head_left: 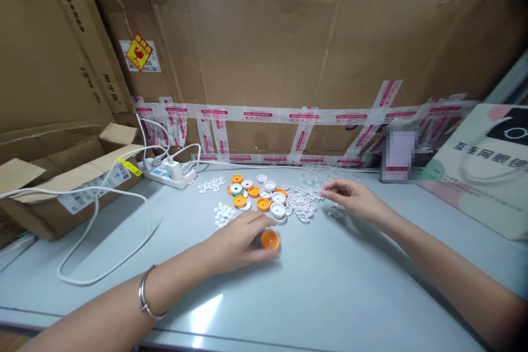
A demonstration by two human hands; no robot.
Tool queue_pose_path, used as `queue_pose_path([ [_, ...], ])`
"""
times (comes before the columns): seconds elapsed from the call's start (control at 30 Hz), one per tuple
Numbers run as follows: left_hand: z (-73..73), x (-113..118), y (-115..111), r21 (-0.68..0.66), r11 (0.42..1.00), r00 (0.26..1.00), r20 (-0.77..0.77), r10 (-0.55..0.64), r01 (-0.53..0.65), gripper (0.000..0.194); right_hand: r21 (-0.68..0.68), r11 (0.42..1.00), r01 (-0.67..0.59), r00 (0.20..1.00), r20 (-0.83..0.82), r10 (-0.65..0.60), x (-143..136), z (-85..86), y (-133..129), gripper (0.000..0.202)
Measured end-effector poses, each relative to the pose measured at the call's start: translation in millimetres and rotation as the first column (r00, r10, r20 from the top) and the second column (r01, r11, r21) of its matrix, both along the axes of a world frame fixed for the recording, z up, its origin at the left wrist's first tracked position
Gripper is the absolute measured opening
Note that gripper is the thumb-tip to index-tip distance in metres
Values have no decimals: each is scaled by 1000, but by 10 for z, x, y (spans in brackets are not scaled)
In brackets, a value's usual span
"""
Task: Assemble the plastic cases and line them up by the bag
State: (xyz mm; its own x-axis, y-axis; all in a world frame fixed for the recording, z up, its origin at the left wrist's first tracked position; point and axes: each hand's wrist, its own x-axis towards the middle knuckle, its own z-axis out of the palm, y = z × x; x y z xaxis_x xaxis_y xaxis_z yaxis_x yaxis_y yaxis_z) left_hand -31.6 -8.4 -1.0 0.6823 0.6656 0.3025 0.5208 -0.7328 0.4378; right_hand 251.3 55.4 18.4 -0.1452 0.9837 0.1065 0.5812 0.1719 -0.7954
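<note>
Orange cup point(270, 240), one: hollow side facing the camera, on the near side of the parts; probably kept there so its inside shows and both hands have room
Orange and white discs point(263, 204): clustered, some overlapping, behind the cup; apparently gathered for easy reach
White buttons point(224, 213) and small white pieces point(211, 184): separate groups left of the discs, seemingly sorted by kind
White lacy pieces point(303, 203): heaped right of the discs, likely placed to suit the right hand point(353, 196)
Clear pieces point(315, 175): behind the heap
Left hand point(241, 241): fingers and thumb curved around the cup, which lies between their tips; whether they press on it, cannot tell
Right hand: fingertips narrow, at the heap's right edge, well apart from the cup; whether a piece is pinched, cannot tell
</note>
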Motion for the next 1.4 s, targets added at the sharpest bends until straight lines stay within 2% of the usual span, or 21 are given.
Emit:
queue_pose_path([
  [0.07, 12, 1, -4, 17, 1000, 998, 61, 9, -10, 39, -34, 997, -71, 985, -162, 65, -154, 78, -100, 36],
  [0.13, 21, 3, -10, 34, 999, 991, 129, 29, -34, 39, -81, 982, -169, 937, -324, 134, -333, 131, -205, 35],
  [0.2, 25, 4, -15, 61, 996, 975, 219, 46, -61, 42, -160, 947, -280, 854, -493, 169, -524, 149, -306, 34],
  [0.3, 30, 2, -19, 114, 990, 931, 364, 33, -80, 49, -279, 866, -415, 713, -691, 119, -801, 123, -439, 27],
  [0.37, 42, -1, -19, 152, 985, 896, 444, 8, -84, 49, -309, 829, -466, 637, -767, 72, -959, 91, -510, 24],
  [0.5, 80, -7, -14, 194, 975, 853, 522, -6, -111, 38, -324, 785, -527, 527, -850, 3, -1160, 52, -605, 24],
  [0.67, 101, -14, -6, 215, 973, 849, 527, -40, -88, 43, -319, 787, -529, 467, -883, -45, -1247, 66, -692, 27],
  [0.77, 100, -22, -13, 256, 961, 832, 551, -55, -107, 39, -290, 792, -537, 503, -864, 24, -1248, 79, -704, 32],
  [0.87, 108, -42, -24, 270, 951, 818, 575, -31, -154, 40, -237, 843, -483, 645, -747, 160, -1125, 92, -573, 29],
  [0.93, 117, -58, -28, 262, 949, 813, 582, -9, -176, 41, -133, 928, -349, 780, -590, 209, -942, 96, -385, 28],
  [0.97, 121, -64, -27, 262, 948, 814, 580, -2, -184, 41, -46, 969, -242, 861, -472, 192, -828, 94, -271, 29],
  [1.03, 123, -74, -20, 276, 942, 824, 567, -2, -188, 40, 124, 987, -100, 977, -173, 121, -590, 77, -41, 24],
  [1.1, 115, -80, -7, 293, 939, 840, 542, -9, -179, 39, 160, 985, -61, 994, 102, 45, -395, 40, 142, 22],
  [1.17, 100, -84, 4, 294, 943, 858, 513, -20, -154, 39, 105, 990, -96, 972, 226, 70, -291, -12, 243, 20],
  [1.27, 79, -90, 12, 268, 955, 874, 485, -23, -124, 39, 41, 987, -158, 956, 256, 143, -288, -99, 271, 21],
  [1.4, 74, -97, 14, 249, 963, 879, 476, -25, -107, 39, 39, 987, -153, 956, 259, 138, -360, -172, 247, 21],
])
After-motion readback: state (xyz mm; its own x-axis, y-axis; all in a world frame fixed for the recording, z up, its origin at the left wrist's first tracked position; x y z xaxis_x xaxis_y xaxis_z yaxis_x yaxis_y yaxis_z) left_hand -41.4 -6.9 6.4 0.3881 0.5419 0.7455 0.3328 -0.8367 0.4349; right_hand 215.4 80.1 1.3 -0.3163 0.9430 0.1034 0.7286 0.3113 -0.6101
